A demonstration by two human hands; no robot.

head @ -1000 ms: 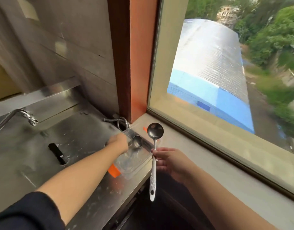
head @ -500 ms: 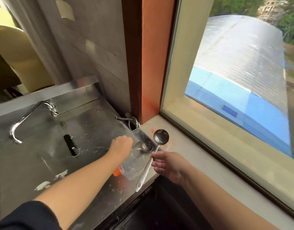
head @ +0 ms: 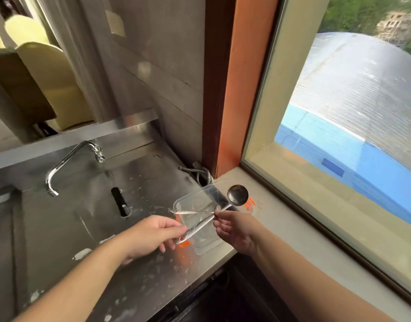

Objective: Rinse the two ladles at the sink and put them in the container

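A clear plastic container (head: 188, 202) with orange clips sits on the steel counter by the window corner. The small ladle (head: 192, 212) lies across the container, bowl to the right. My right hand (head: 235, 230) pinches the middle of the large ladle (head: 237, 195). Its bowl is over the container's far right corner and its handle slants down-left over the container. My left hand (head: 151, 237) hovers just left of the container with fingers loosely apart. The large ladle's handle end lies against its fingertips, and I see no grip there.
A chrome faucet (head: 60, 166) curves over the steel sink (head: 4, 228) at the left. A black object (head: 120, 202) lies on the wet counter. A flexible hose (head: 201, 173) coils in the corner. The stone window sill (head: 292, 228) runs along the right, and a dark gap opens below the counter edge.
My left hand let go of the small ladle, which now rests in the container, and drew back. My right hand tilted the large ladle and brought it lower over the container.
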